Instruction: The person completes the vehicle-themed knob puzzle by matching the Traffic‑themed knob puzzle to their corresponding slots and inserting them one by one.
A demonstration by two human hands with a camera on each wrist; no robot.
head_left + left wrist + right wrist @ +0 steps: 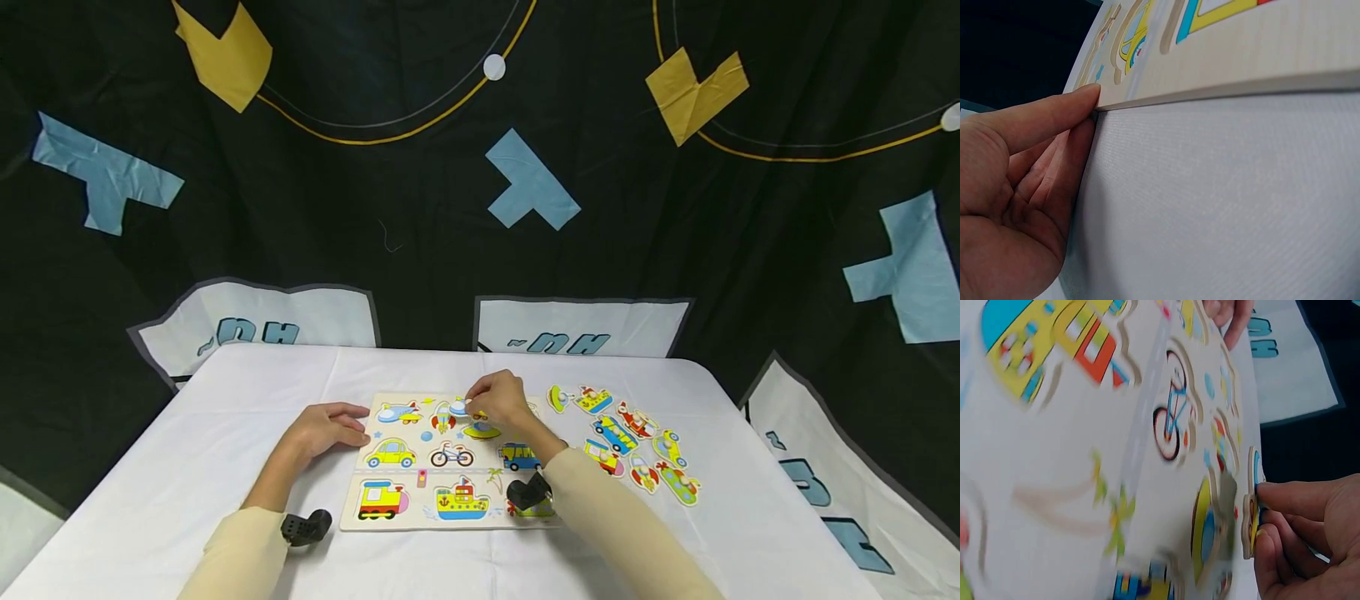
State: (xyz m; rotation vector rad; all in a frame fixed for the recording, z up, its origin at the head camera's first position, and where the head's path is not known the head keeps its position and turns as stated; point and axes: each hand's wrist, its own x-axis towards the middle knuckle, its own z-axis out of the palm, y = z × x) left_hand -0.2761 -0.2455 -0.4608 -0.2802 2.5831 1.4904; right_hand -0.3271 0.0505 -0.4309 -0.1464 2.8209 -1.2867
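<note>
My right hand [501,402] pinches a flat puzzle piece [1250,515] on edge, just above the puzzle board [420,508] on the counter [225,417]. My left hand [326,429] rests with straight fingers against the board's left edge. I judge that I am in the step of fitting; next the piece must lie flat and match its cut-out.

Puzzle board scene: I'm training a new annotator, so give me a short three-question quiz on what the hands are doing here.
1. True or false: the left hand lifts the puzzle board off the table.
2. What does the right hand pinch?
A. a flat puzzle piece
B. a pencil
C. the cloth
3. On which side of the board do the loose puzzle pieces lie?

Key: 1 false, its straight fingers only touch the board's edge. 2 A. 3 the person's right.
</note>
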